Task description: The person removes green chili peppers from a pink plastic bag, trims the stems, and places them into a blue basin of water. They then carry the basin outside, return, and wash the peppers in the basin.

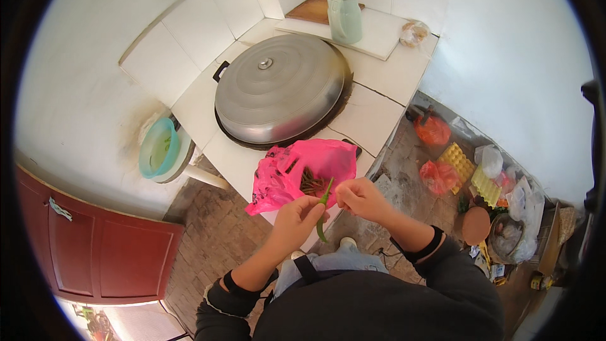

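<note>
My left hand [299, 220] pinches a long green chili pepper [325, 199] between thumb and fingers, its stem end pointing up and its curved tip hanging below. Just right of the stem, my right hand [362, 200] is held with its fingers curled together, and nothing shows in them. Beyond both hands, a bright pink plastic bag [331, 154] lies spread at the front of the tiled stove top. Inside its opening sits a small heap of thin brownish-green pieces [311, 182], perhaps stems; my left hand partly covers the bag's near edge.
A large metal lid [284, 90] covers the wok on the tiled stove [378, 104]. Behind it stand a pale green kettle [345, 19] and a knotted plastic bag [414, 33]. A teal basin [158, 149] of water is at left. Bags and egg trays [457, 163] clutter the right-hand floor.
</note>
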`<state>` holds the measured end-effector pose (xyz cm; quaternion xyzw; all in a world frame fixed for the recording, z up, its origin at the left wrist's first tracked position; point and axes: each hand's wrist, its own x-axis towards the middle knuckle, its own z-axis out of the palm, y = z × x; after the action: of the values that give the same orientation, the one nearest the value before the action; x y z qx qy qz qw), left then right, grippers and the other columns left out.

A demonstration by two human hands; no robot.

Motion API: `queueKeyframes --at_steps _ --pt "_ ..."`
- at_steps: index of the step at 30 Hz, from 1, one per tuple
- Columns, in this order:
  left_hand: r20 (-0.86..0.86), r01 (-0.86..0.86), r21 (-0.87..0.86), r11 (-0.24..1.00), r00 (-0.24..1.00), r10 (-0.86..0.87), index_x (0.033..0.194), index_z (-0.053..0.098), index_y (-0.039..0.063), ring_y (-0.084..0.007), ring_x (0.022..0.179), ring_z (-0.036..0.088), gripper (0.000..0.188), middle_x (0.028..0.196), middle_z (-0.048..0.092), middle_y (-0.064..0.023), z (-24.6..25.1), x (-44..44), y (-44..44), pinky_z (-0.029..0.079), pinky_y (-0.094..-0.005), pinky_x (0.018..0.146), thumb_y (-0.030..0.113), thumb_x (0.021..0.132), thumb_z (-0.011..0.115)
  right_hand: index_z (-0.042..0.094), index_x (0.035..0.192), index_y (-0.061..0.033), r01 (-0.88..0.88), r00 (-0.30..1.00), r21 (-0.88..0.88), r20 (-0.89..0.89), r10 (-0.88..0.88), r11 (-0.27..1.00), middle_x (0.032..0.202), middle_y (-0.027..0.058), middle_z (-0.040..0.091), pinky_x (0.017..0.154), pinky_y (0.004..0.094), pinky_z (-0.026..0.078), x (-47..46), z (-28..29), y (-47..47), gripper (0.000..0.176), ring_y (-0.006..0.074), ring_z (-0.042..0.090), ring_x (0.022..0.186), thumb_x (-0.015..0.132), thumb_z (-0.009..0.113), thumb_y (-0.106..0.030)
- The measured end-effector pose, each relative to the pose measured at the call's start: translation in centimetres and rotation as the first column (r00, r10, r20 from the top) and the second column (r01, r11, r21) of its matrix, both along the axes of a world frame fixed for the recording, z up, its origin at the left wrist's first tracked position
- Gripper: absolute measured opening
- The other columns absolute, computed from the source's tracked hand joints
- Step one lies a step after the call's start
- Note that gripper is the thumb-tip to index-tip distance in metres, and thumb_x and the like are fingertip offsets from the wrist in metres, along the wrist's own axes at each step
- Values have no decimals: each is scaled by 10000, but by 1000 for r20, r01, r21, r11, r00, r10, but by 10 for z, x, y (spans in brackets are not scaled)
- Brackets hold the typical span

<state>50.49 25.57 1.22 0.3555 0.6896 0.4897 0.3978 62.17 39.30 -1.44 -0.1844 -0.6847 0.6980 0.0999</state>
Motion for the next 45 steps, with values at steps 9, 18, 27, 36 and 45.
queueKeyframes --at_steps 9,18,27,36,45 --pt "-743 153 171 973 669 26 887 590 20 -273 668 546 181 734 563 -105 14 9 -4 431 -338 589 103 733 637 498 585 9 -21 988 -131 -153 1 991 578 2 460 481 249 326 -10 -12 -17 438 81 417 520 908 430 -280" --pt "-711 197 168 966 703 -20 933 600 26 -266 714 556 197 793 579 -109 -12 10 -20 439 -328 609 58 739 619 465 600 -87 -153 986 -741 -74 147 654 430 -46 308 339 219 176 0 -35 -34 424 63 253 343 897 437 -389" --pt "-553 133 165 977 833 -20 919 613 20 -173 642 547 197 767 580 -86 -5 11 -12 422 -244 555 -11 724 614 405 604 -117 -249 964 -922 -205 170 298 431 -74 210 338 222 148 -1 -41 -34 421 55 203 349 909 390 -407" --pt "-516 133 160 978 856 -32 930 615 18 -165 657 566 199 769 586 -84 29 12 5 441 -246 553 14 732 630 412 619 -124 -351 930 -933 -339 138 73 433 -72 220 354 208 176 2 -6 -21 422 58 201 355 917 348 -416" --pt "-189 23 216 976 982 19 968 586 -26 -102 733 530 169 824 577 -45 30 20 11 414 -214 618 0 804 554 411 599 -87 -262 935 -871 -336 -114 416 447 -45 255 352 218 193 6 9 -28 445 69 243 358 926 353 -383"
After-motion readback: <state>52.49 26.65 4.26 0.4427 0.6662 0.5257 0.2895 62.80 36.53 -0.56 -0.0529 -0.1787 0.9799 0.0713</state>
